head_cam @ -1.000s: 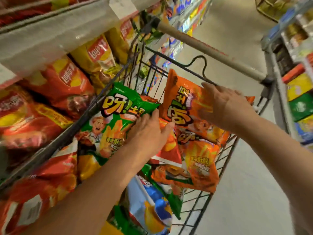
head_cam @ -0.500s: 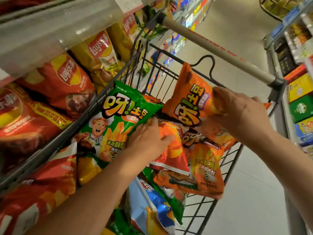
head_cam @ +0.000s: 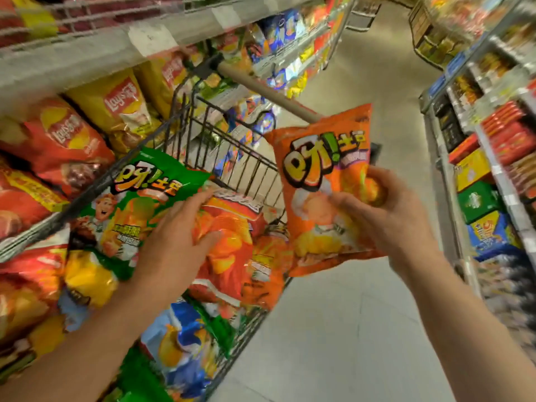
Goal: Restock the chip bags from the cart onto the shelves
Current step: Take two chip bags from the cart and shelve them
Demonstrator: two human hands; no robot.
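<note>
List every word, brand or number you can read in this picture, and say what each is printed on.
"Lay's": yellow bag on the shelf.
"Lay's": red bag on the shelf, blurred but legible.
"呀!土豆": orange bag held by the right hand.
"呀!土豆": green bag in the cart, under the left hand.
Too blurred to read: small print on both bags, the shelf tags, boxes on the right shelves.

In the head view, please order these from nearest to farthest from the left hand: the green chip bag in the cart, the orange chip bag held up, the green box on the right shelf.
1. Green chip bag in the cart: under the left hand.
2. Orange chip bag: lifted to the right, gripped by the right hand.
3. Green box: on the right shelf, across the aisle.
</note>
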